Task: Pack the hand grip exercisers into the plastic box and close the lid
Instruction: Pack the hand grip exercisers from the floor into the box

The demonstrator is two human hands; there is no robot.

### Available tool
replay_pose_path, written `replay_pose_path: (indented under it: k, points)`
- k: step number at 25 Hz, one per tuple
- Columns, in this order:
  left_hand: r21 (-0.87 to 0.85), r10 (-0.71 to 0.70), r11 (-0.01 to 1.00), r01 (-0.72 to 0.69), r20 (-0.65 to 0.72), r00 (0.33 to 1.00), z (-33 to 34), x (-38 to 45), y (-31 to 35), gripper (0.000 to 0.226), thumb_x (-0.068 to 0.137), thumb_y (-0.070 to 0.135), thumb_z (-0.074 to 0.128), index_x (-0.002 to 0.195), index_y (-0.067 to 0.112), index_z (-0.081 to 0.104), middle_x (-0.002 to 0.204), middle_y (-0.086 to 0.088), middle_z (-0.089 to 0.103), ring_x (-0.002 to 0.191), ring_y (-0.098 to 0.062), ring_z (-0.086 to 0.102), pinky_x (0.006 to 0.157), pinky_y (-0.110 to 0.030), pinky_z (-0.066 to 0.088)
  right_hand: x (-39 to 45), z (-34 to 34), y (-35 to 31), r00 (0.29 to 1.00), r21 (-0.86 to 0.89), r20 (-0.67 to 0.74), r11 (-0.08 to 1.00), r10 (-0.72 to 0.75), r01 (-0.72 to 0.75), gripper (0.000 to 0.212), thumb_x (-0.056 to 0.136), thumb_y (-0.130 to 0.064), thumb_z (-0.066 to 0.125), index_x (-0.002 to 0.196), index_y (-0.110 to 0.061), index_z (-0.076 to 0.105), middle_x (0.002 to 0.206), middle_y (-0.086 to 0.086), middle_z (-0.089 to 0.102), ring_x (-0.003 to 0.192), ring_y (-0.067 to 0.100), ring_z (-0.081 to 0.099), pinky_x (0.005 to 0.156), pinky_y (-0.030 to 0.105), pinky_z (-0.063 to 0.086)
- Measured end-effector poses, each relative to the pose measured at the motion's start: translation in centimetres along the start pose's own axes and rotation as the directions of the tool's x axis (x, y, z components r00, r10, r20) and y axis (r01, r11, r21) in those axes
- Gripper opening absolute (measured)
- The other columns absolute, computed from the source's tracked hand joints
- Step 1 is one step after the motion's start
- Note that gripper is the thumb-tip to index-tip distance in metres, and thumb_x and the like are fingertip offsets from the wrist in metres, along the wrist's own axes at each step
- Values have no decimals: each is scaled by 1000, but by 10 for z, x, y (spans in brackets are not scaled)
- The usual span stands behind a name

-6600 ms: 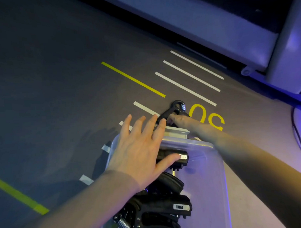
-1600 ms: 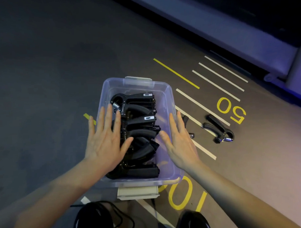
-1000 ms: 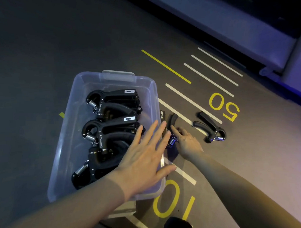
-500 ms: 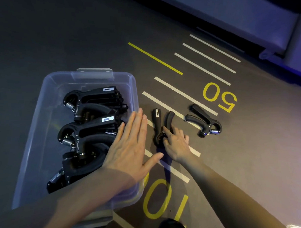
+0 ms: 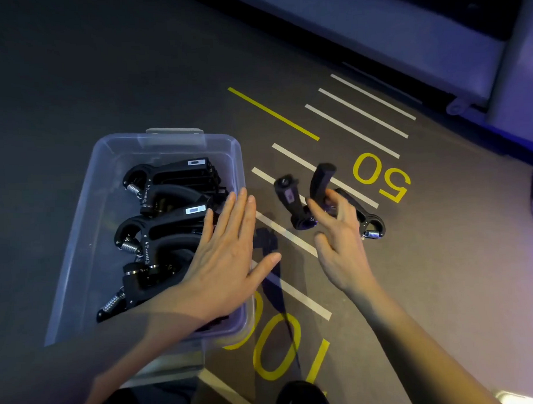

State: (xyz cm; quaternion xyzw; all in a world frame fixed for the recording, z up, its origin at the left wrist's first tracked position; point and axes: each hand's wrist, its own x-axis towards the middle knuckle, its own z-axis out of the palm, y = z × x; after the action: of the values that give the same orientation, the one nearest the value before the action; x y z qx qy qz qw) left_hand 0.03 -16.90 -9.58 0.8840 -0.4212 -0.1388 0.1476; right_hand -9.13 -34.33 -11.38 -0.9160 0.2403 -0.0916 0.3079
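A clear plastic box (image 5: 87, 214) stands on the floor at the left, with several black hand grip exercisers (image 5: 165, 187) stacked inside. My left hand (image 5: 228, 257) lies flat, fingers straight, over the box's right rim and the exercisers below it. My right hand (image 5: 339, 238) pinches a black exerciser (image 5: 301, 194) by its lower end and holds it off the floor, handles pointing up, just right of the box. Another exerciser (image 5: 368, 219) lies on the floor behind my right hand, partly hidden by the fingers.
The floor is dark grey with white stripes (image 5: 356, 132), a yellow line (image 5: 271, 112) and yellow numbers 50 (image 5: 382, 176) and 100 (image 5: 282, 349). A pale bench or ledge (image 5: 404, 30) runs along the far right. A black shoe (image 5: 302, 397) shows at the bottom edge.
My right hand has lifted the exerciser off the floor and tilted its handles upward. The left hand has stayed on the box's right rim.
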Motion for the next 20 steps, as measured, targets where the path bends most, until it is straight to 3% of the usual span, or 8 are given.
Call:
replay_pose_path:
  k: [4,8,11,13,15,16,18,20]
  points:
    - [-143,-48,989,27,-145,988,-26,-6,-12,89,76,72,10,143,21,-21,152,4,-25,136,-7,-27,110,-35,-16,-5,-26,-60,994,383,-64,918,-89,106,62,74,-8,40,131,-31,52,133,-7,38,128,0,34,104,15,29]
    - [-232,-63,973,-16,-331,941,-50,-18,-35,87,79,68,25,148,20,2,156,6,3,140,-5,-12,113,-37,-10,4,-27,-115,983,514,-13,842,-182,163,51,75,-20,39,122,-33,55,124,0,46,122,7,44,101,18,34]
    - [-289,-108,957,-23,-427,898,-59,-24,-58,65,83,57,34,139,23,33,135,11,43,135,-10,29,115,-37,-3,7,-9,-141,984,567,73,819,-164,94,46,79,-15,38,117,-33,57,116,7,51,112,12,50,99,22,36]
    - [-369,-168,929,-27,-484,859,-63,-26,-73,35,87,44,42,113,23,51,102,8,65,98,-14,58,109,-20,13,9,6,-153,982,608,133,794,-133,25,46,81,-17,40,121,-33,57,117,6,54,113,11,53,99,23,38]
    - [-525,-267,851,-28,-478,837,-68,-27,-92,14,90,27,50,97,16,55,77,8,64,73,-4,61,81,-4,34,12,22,-162,972,583,212,812,-100,-44,47,83,-18,44,120,-47,45,109,-9,63,108,0,56,94,15,41]
    - [-586,-304,810,-24,-455,837,-72,-25,-101,7,91,20,53,93,15,56,74,10,64,68,1,62,69,-6,40,16,30,-164,957,550,277,831,-86,-85,51,87,-14,46,121,-51,37,100,-21,65,104,-8,57,89,8,41]
    - [-560,-327,828,24,-447,833,-77,-18,-119,5,90,16,55,93,17,59,73,11,67,67,0,65,68,-21,49,22,47,-167,899,444,433,883,-65,-151,67,90,-3,47,135,-46,23,103,-32,59,110,-9,54,83,0,36]
    - [-479,-365,869,123,-454,813,-82,-3,-135,10,88,20,57,98,20,61,78,3,70,76,-16,66,73,-30,48,28,59,-172,850,301,527,941,-28,-156,72,89,-5,48,149,-29,15,132,-15,52,124,2,48,87,4,32]
